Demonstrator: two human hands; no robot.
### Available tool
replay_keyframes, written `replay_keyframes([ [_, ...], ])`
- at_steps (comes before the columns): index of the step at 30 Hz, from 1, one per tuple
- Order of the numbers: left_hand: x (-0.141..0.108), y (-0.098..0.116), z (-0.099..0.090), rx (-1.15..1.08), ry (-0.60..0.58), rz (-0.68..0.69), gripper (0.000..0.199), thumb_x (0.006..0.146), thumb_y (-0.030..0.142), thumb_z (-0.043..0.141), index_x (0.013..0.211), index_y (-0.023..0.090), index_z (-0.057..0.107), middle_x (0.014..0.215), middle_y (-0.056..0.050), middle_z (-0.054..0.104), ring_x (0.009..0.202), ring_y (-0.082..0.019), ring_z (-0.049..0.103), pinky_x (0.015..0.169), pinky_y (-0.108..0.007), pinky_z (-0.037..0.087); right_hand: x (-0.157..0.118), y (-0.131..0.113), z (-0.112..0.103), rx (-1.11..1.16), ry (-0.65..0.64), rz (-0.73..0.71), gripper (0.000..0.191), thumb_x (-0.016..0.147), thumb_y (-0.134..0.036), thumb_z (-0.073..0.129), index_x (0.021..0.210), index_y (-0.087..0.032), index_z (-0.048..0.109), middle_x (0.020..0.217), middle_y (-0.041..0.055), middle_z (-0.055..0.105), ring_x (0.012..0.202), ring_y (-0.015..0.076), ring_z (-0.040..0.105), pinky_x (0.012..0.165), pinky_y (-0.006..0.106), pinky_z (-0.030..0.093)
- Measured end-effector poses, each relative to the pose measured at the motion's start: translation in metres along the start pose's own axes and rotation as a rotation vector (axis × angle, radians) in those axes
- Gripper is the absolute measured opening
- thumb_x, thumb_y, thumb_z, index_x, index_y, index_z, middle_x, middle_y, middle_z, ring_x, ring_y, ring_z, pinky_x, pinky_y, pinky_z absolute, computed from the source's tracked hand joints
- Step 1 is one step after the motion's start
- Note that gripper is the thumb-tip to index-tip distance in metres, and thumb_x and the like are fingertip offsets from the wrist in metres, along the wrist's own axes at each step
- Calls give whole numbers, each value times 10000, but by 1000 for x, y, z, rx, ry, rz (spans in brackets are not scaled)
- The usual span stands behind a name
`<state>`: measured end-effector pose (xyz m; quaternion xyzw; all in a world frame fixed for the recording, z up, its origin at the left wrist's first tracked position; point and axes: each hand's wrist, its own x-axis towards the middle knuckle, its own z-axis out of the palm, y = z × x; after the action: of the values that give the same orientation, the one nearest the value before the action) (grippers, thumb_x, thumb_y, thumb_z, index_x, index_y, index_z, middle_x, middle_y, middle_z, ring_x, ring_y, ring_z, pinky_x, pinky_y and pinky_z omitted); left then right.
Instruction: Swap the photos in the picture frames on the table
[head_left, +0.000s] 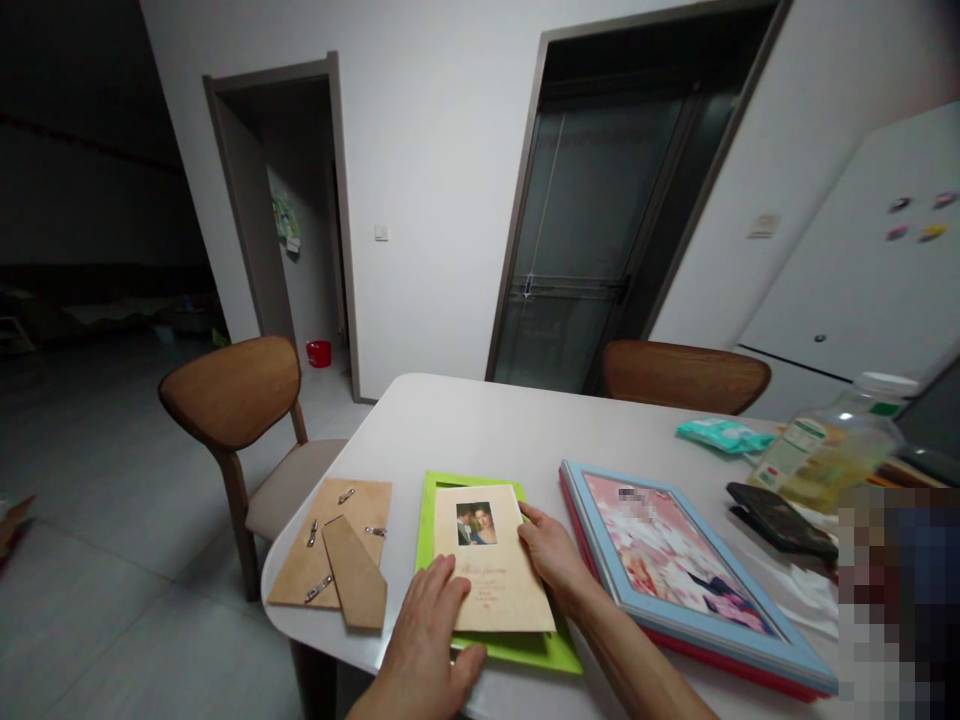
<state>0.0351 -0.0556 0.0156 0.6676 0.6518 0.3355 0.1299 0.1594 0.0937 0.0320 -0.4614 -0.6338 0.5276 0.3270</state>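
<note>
A cream paper insert (503, 580) with a small couple photo and red lettering lies at a slight angle over a lime-green photo frame (425, 520) near the table's front edge. My right hand (553, 552) pinches the insert's right edge; part of its grip is hidden. Fingers stretched out, my left hand (431, 630) rests over the frame's lower left side and touches the insert's left edge. To the left lies a brown backing board (352, 550) with metal clips and a stand leg angled across it. Most of the frame's opening is covered by the insert.
On the right, a blue picture frame (611, 560) rests on a red one (667, 645). Beyond it are a black phone-like object (780, 520), a large plastic bottle (832, 440) and a teal packet (724, 435). Chairs (240, 390) stand by the white table (480, 420).
</note>
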Motion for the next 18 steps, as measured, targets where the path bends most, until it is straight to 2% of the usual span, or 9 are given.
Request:
replay_keyframes([
  [3, 0, -2, -3, 80, -42, 38, 482, 628, 137, 530, 1106, 102, 474, 1284, -168, 378, 1200, -268, 301, 988, -481, 248, 4, 1, 3, -251, 85, -118, 506, 625, -131, 310, 1089, -101, 510, 846, 79, 664, 678, 162, 611, 579, 236, 452],
  [5, 1, 0, -6, 114, -79, 37, 483, 646, 147, 521, 1123, 95, 465, 1295, -169, 362, 1211, -262, 284, 998, -473, 231, 4, 2, 4, -340, 121, -165, 445, 640, -157, 347, 1032, -110, 552, 904, 96, 649, 772, 186, 597, 675, 258, 436],
  [7, 3, 6, -11, 137, -144, 1, 506, 657, 179, 529, 1150, 98, 451, 1311, -161, 338, 1221, -266, 262, 1006, -466, 214, 4, 2, 4, -392, 151, -185, 403, 650, -196, 397, 1004, -106, 568, 938, 122, 634, 843, 217, 574, 759, 292, 403],
  [10, 8, 15, -18, 146, -227, -75, 545, 683, 247, 532, 1196, 104, 417, 1331, -148, 301, 1233, -275, 229, 1012, -459, 196, 5, 3, 4, -471, 190, -210, 439, 666, -219, 417, 1077, -105, 525, 998, 127, 610, 898, 218, 556, 816, 304, 372],
  [14, 17, 17, -23, 143, -160, -141, 469, 729, 222, 469, 1175, 80, 438, 1316, -155, 333, 1217, -251, 277, 999, -401, 250, 10, 4, 4, -561, 227, -204, 462, 699, -206, 378, 1131, -82, 483, 1108, 127, 555, 971, 195, 527, 856, 293, 357],
  [18, 21, 13, -20, 174, -100, -133, 406, 705, 195, 487, 1107, 139, 501, 1264, -123, 418, 1174, -249, 344, 965, -398, 283, 4, 3, 12, -674, 193, -242, 424, 725, -232, 398, 1109, -90, 509, 1050, 150, 577, 975, 244, 505, 852, 354, 339],
])
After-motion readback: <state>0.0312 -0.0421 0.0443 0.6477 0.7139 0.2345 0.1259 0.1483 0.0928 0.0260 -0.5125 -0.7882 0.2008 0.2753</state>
